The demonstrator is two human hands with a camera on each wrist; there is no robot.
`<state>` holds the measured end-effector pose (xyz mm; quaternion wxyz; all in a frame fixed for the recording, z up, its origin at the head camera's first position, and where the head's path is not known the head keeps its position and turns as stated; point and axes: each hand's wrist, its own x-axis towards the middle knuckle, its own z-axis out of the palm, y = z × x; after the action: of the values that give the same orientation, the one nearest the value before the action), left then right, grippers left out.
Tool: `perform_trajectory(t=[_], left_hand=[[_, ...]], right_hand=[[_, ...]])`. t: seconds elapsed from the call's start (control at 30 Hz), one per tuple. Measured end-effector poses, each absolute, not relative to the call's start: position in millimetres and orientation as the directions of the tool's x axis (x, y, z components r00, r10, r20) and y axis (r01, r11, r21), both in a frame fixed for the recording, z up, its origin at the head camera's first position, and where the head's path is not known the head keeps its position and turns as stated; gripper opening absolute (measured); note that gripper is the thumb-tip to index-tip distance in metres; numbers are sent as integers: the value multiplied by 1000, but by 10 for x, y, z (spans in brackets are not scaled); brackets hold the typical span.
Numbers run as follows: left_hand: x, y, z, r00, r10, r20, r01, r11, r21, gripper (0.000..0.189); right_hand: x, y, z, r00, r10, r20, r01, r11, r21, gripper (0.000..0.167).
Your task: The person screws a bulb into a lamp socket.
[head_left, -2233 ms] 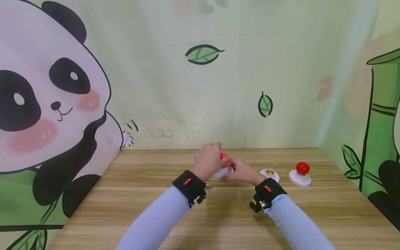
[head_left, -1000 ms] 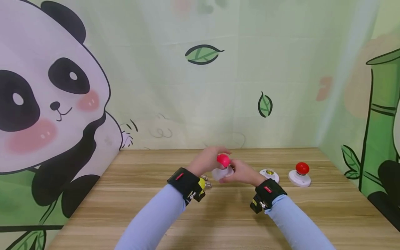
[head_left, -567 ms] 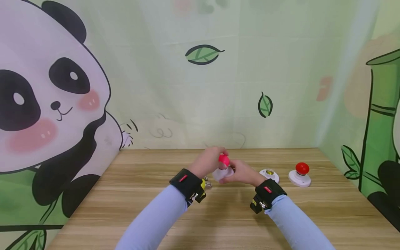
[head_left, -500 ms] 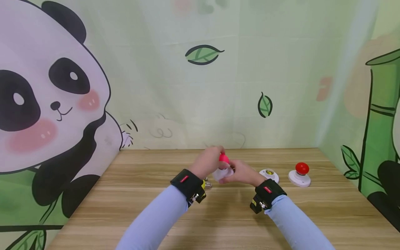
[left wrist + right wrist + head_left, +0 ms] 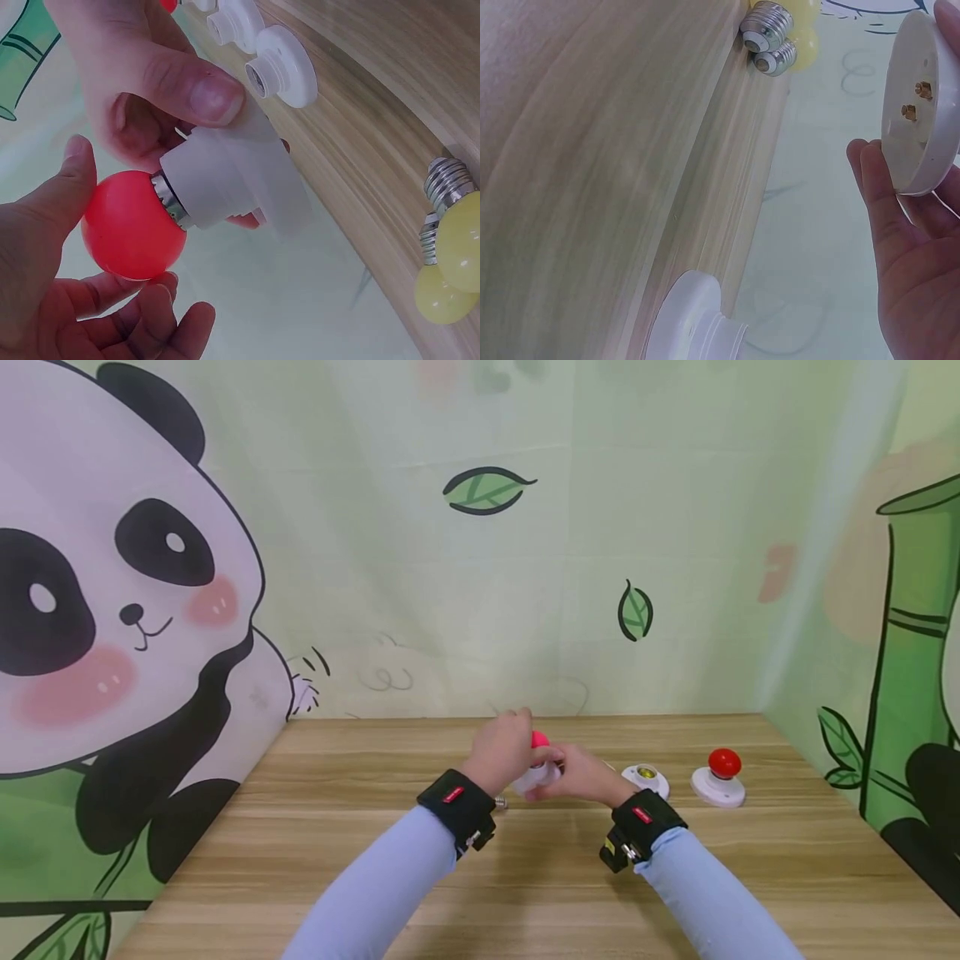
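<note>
left hand (image 5: pixel 504 752) pinching the red light bulb (image 5: pixel 133 226), right hand (image 5: pixel 581 774) gripping the white lamp holder (image 5: pixel 221 178); tilting either could make the metal screw cap (image 5: pixel 169 200) cross-thread.

Soft, even light in the head view; dimmer, hazier wrist views.
A faint, soft shadow lies on the brown wood-grain tabletop (image 5: pixel 360 852); a pale streak brightens the light-green printed fabric backdrop (image 5: pixel 570 585) at right. In the left wrist view, the round white plastic lamp holder (image 5: pixel 211 176) blurs at its rim; the right wrist view looks washed out.
</note>
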<state>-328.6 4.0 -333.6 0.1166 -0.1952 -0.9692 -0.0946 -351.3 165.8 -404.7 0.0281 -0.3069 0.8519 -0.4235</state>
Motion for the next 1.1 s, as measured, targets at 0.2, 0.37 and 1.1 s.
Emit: perform_trajectory(t=[0.2, 0.37, 1.1], left_hand=[[-3275, 20, -3287, -883, 405, 237, 450, 875, 181, 44], [-3295, 2, -3231, -857, 486, 173, 516, 801, 303, 34], [-3362, -100, -3175, -792, 605, 83, 573, 690, 443, 32]], right_hand=[[-3507, 1661, -4032, -827, -535, 172, -459, 466, -757, 53], [-3498, 1678, -4025, -843, -512, 162, -440, 488, -754, 56], [-3535, 1685, -4053, -827, -531, 186, -474, 482, -737, 49]])
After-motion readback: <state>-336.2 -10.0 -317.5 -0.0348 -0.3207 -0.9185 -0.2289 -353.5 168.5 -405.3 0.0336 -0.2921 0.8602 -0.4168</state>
